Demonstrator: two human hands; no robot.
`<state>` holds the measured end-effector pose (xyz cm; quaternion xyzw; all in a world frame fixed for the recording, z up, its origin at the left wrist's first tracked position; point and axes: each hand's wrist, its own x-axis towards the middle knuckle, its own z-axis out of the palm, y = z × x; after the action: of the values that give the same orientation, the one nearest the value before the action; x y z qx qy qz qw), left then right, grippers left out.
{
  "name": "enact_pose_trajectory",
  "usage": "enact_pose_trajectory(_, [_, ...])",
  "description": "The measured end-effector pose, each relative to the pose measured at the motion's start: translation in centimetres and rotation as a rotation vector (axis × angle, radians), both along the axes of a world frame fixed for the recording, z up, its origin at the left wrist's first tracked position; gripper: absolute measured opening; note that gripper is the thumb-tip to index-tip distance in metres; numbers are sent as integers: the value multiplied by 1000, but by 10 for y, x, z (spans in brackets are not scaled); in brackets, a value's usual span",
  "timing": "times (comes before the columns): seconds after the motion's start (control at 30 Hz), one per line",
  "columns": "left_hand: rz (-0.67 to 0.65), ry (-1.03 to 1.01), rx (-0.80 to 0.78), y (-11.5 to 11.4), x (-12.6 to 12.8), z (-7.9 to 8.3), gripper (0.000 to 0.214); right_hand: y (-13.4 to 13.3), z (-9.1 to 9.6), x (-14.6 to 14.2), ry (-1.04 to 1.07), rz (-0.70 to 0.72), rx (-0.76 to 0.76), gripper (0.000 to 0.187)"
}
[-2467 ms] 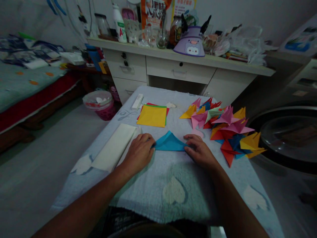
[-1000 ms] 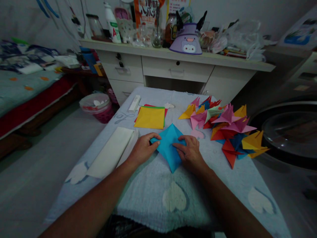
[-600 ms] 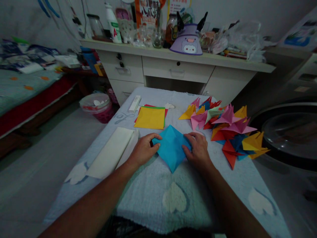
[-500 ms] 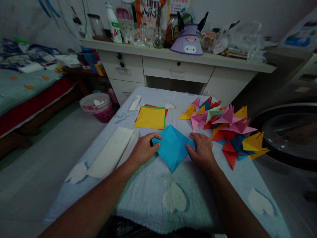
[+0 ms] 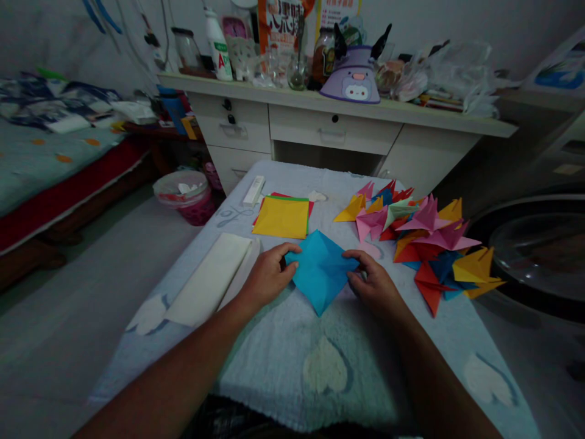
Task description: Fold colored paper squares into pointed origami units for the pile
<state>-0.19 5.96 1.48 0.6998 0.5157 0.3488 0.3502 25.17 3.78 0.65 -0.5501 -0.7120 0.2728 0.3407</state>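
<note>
A blue sheet of origami paper [image 5: 320, 274], creased and turned like a diamond, is between my hands above the cloth-covered table. My left hand [image 5: 273, 271] pinches its left corner between thumb and fingers. At the opposite corner, my right hand [image 5: 372, 280] has thumb and fingers closed on the paper. Just beyond the sheet lies a stack of coloured paper squares [image 5: 281, 217], yellow on top with red and green edges showing. To the right is a pile of folded paper cranes [image 5: 429, 219] in pink, red, yellow, blue and pale green.
A cream paper packet [image 5: 210, 277] lies left of my left hand, and a small white box [image 5: 254, 191] sits behind it. Beyond the table [image 5: 274, 366] stands a cabinet [image 5: 333, 125] crowded with jars and bags. A waste bin [image 5: 185, 192] is on the floor at left.
My right hand has shifted its fingers onto the paper's right corner, which now appears gripped and slightly raised. My left hand keeps its hold. The whole view has moved slightly.
</note>
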Motion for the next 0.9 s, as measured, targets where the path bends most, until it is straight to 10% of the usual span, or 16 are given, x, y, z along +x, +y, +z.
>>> enact_pose_trajectory(0.9, [-75,75,653,-9,4,-1,9,-11,7,-28,-101,8,646,20])
